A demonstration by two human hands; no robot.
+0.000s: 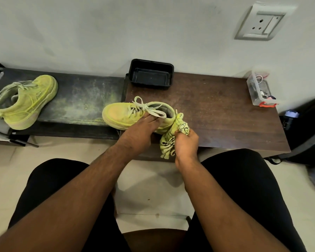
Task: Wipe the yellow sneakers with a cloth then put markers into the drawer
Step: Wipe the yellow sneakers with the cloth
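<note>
While its fingers (pixel 153 119) lie straight and close together across the side of the near sneaker (pixel 135 114), just under the laces, the left hand (pixel 140 131) presses the shoe down rather than curling around it. The right hand (pixel 186 140) has its fingers curled tight around a bunched yellow cloth (pixel 173 135) with dark markings; the upper part of the cloth touches the heel of that sneaker, and a loose end hangs down past the wrist over the table edge. The sneaker stands upright with its toe pointing left, sitting at the front left corner of a dark brown wooden table (pixel 216 113), with the toe reaching over onto the black bench (pixel 84 99) that adjoins the table on the left. The bench top is dusted with pale yellow-green smears near the shoe. The second sneaker (pixel 25 100) stands well apart at the far left end of the bench, toe pointing toward the wall. At the back of the table, against the wall, is a black plastic tray (pixel 151 73). Near the right back corner stands a clear plastic box (pixel 260 90) with small items inside that are too small to make out. A wall socket (pixel 262 22) is mounted above it. A dark bag (pixel 309 131) rests on the floor just beside the table's right end. Both forearms reach forward over the person's black shorts (pixel 244 188).
</note>
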